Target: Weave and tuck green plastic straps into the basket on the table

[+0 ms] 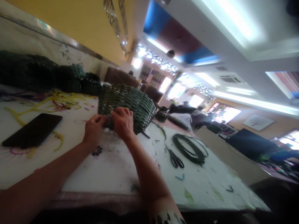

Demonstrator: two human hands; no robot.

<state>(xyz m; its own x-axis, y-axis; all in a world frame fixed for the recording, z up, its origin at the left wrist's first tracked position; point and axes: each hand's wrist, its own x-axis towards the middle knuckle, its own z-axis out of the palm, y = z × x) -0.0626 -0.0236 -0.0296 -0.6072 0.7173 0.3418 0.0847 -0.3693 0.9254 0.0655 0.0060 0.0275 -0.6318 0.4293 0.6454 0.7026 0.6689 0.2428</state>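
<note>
A dark green woven basket (130,101) lies tilted on the table in front of me. Both my hands are at its near lower edge, close together. The fingers of my left hand (93,129) are pinched, and a blurred greyish bit between the two hands is too unclear to name. My right hand (123,123) is closed, its curled fingers against the basket's woven side. To the right of the basket lie scissors (175,158) with black handles and a coil of green flat strip (189,149).
On the left, a black phone (32,130) lies near yellow strips (58,98). More dark green woven baskets (67,76) line the wall. A small dark woven piece (163,114) sits beyond the basket. Strip scraps dot the white tabletop (163,186). People sit farther back.
</note>
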